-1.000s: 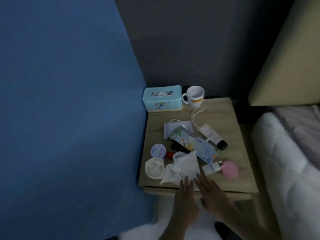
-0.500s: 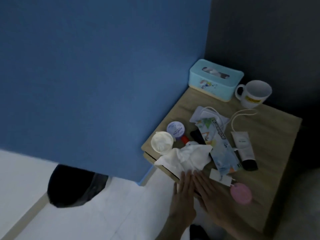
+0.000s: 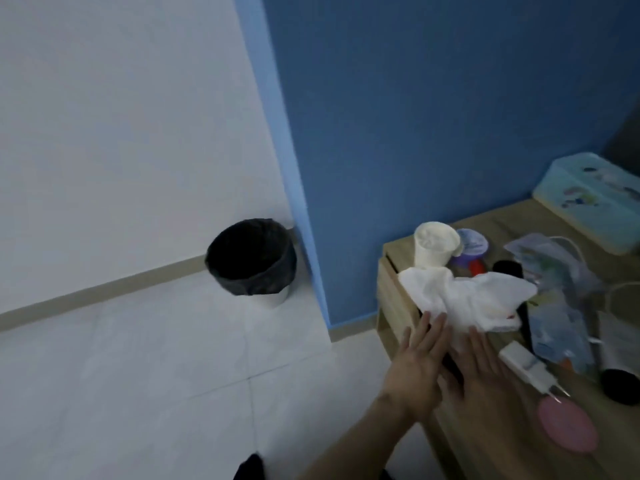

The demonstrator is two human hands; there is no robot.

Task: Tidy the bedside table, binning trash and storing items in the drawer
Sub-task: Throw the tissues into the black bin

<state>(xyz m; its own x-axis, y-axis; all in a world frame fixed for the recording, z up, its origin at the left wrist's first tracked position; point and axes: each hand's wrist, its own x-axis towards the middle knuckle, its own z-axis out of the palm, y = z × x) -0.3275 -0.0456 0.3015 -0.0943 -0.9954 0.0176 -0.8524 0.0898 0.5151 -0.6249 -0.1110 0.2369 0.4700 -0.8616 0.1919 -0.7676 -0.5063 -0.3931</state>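
Note:
The wooden bedside table point(image 3: 398, 251) fills the right side, cluttered. A crumpled white tissue point(image 3: 464, 296) lies on its near left corner, beside a white cup point(image 3: 434, 245) and a round blue-lidded jar point(image 3: 472, 242). My left hand point(image 3: 417, 362) lies flat, fingers apart, its fingertips at the tissue's edge. My right hand point(image 3: 481, 365) rests flat beside it on the table's front edge, fingers reaching the tissue. Neither hand holds anything. A bin with a black liner point(image 3: 251, 259) stands on the floor to the left.
On the table lie a white charger plug point(image 3: 523, 363), a pink round disc point(image 3: 568, 429), a printed packet point(image 3: 557, 327), a white cable point(image 3: 620, 296) and a light blue tissue box point(image 3: 595, 199). A blue wall corner separates bin and table. Pale tiled floor spreads left.
The view has swung left, bringing the bin and floor fully into sight and pushing the table to the right. Both hands stay flat at the tissue's near edge.

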